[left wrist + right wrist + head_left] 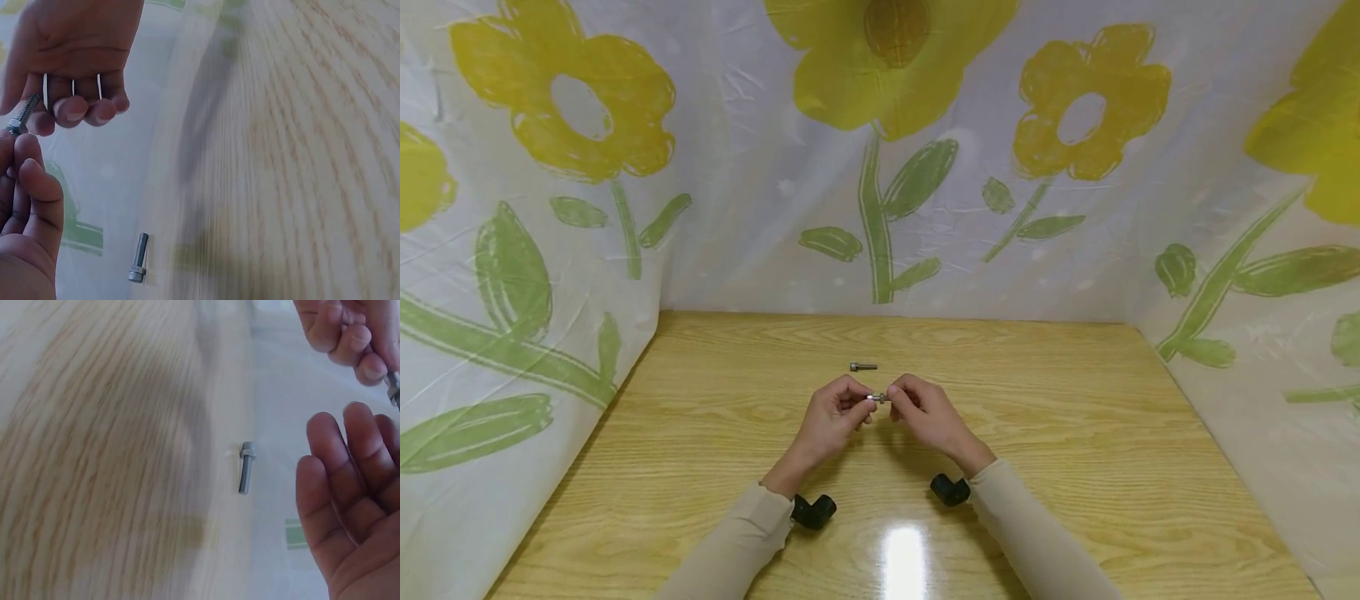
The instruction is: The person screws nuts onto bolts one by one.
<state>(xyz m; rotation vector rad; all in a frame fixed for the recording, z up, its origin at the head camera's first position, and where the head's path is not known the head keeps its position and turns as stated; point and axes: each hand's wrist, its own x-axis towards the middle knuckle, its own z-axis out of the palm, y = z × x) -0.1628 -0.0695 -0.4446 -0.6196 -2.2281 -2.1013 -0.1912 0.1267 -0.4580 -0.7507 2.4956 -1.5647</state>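
Note:
A small metal bolt with a hex nut on it spans the two hands above the table. My left hand pinches one end between thumb and fingers; the nut lies close to these fingertips in the left wrist view. My right hand has its thumb and index finger at the other end, where threads show. In the right wrist view the right hand's other fingers are extended, with its thumb out of sight. Beyond both hands a second bolt lies on the table, head toward the left.
The wooden table is bounded at the back and sides by a pale cloth printed with yellow flowers. Black angled pieces sit by the cuffs of both beige sleeves. A bright reflection shines on the near tabletop.

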